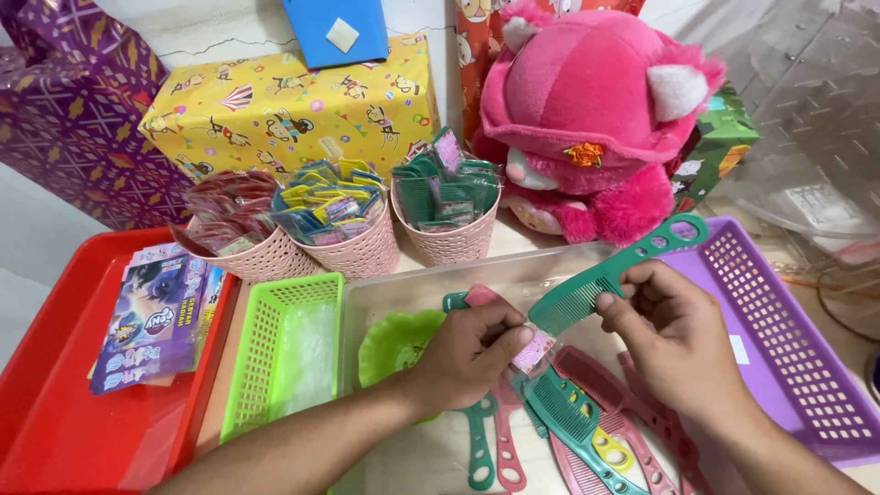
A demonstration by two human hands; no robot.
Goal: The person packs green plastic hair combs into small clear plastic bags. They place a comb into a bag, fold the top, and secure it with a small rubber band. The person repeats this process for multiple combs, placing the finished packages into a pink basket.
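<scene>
My right hand (674, 335) holds a green comb (612, 272) by its toothed end, with the handle pointing up and to the right. My left hand (472, 348) pinches a small pink printed label (534, 349) against the comb's teeth and also grips another green and pink comb (466, 298). Below both hands lie several pink and green combs (573, 426) in a clear plastic tray (403, 291). A small green bowl (392, 344) sits in that tray by my left wrist.
Three pink woven baskets (367, 252) of packed combs stand behind the tray. A light green basket (284, 353) and a red tray (64, 412) with printed card packs lie to the left, a purple basket (779, 330) to the right. A pink plush toy (591, 119) and wrapped boxes stand at the back.
</scene>
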